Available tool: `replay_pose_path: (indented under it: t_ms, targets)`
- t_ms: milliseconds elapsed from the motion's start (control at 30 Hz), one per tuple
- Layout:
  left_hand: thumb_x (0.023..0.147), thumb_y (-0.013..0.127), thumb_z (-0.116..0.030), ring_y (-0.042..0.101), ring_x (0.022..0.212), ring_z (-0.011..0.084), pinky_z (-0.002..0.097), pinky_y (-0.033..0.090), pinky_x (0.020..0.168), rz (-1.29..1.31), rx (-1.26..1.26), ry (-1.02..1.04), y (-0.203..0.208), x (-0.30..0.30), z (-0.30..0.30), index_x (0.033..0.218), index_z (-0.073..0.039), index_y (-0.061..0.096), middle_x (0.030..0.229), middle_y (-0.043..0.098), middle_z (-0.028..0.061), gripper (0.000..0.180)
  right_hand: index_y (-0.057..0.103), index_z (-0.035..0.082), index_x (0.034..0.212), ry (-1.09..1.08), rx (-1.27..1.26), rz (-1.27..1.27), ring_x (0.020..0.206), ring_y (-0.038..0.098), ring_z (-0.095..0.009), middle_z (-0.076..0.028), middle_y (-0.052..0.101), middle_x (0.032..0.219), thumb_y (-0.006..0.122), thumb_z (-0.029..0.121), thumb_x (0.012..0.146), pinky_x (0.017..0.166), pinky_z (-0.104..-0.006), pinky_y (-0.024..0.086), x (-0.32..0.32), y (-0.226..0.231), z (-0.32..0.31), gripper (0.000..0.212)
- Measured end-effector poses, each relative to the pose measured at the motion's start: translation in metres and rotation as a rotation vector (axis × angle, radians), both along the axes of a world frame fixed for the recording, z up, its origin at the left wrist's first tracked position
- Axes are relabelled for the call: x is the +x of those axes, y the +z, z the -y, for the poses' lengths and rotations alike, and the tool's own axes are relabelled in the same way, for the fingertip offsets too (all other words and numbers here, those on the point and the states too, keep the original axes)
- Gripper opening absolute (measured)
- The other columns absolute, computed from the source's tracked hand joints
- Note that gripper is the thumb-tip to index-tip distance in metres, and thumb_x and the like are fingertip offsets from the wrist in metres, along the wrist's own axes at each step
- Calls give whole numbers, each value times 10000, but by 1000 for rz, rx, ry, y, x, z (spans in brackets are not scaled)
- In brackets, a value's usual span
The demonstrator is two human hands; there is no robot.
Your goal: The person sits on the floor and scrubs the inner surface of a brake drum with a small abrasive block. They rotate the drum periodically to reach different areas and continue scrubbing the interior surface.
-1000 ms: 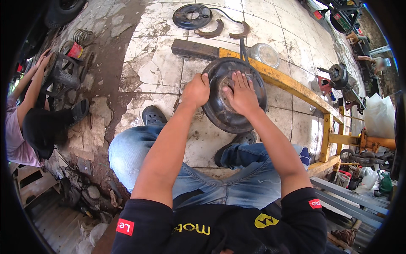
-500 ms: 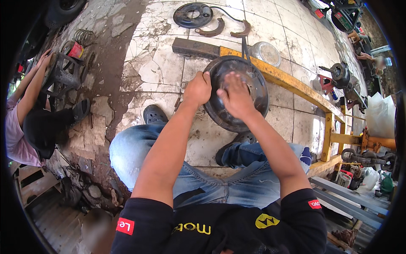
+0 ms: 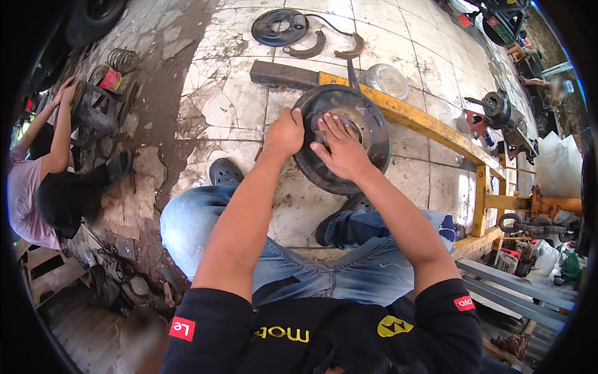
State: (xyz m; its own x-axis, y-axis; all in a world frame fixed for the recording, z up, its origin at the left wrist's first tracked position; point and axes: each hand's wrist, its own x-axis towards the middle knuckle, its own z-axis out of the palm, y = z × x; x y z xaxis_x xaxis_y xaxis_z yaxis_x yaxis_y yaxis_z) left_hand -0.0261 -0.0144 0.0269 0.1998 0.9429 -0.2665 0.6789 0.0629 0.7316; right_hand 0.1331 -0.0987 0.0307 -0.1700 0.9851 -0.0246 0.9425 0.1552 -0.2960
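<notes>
A dark, round brake backing plate (image 3: 372, 128) with a hole in its middle is tilted up in front of me, between my feet. My left hand (image 3: 284, 133) is closed round its left rim. Flat against its face lies my right hand (image 3: 341, 148), fingers stretched out, partly covering the centre hole. Whether anything is under that palm is hidden. Behind the plate runs a yellow steel frame bar (image 3: 411, 115) with a dark square end (image 3: 283, 73).
Farther off lie a second backing plate (image 3: 280, 28) with a cable and two curved brake shoes (image 3: 305, 48) (image 3: 351, 47). A clear plastic jar (image 3: 386, 81) stands behind the yellow bar. At left, another person (image 3: 40, 187) sits by a dark stool (image 3: 96, 109) and a coil spring (image 3: 123, 60).
My right hand has slid a little nearer and to the left across the plate's face. My left hand keeps its grip on the rim. The whole view has shifted slightly.
</notes>
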Motion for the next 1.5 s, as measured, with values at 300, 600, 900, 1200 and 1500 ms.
replay_pose_path:
  t_ms: [300,600,900,1200,1500]
  targets:
    - [1007,296,-407,580,1037,473,522,435,919,5,-5,-10,2,2,0,1111,7,540,1081,622,307,492,419,20,1399,-298,109,-187,1355,380,-359,-195,425,1446,384,333,1009,1120,-473,294,33,5,-3,501]
    - [1005,303,-406,576,1019,488,534,436,902,12,4,-20,4,5,0,1090,9,537,1059,622,316,484,366,17,1436,-249,17,100,1416,276,-357,-212,317,1510,331,492,999,1151,-498,216,11,2,-13,646]
    - [1006,303,-400,584,1016,490,534,440,905,-8,-5,-41,8,4,0,1089,16,534,1039,629,319,483,292,-13,1467,-279,-42,180,1445,210,-343,-225,234,1543,309,598,965,1166,-487,179,13,0,-23,791]
    - [1009,297,-406,574,1053,476,531,431,923,-46,-3,-31,2,2,1,1124,7,527,1083,618,314,487,301,-20,1460,-83,-21,74,1445,213,-332,-194,262,1541,333,583,965,1166,-483,191,11,0,-6,780]
    - [1011,288,-411,568,1050,484,535,428,915,-28,-2,-44,4,-1,-2,1120,11,521,1077,616,319,493,266,-32,1469,-25,-95,-20,1449,187,-350,-235,226,1541,299,616,959,1176,-468,173,16,13,-14,825]
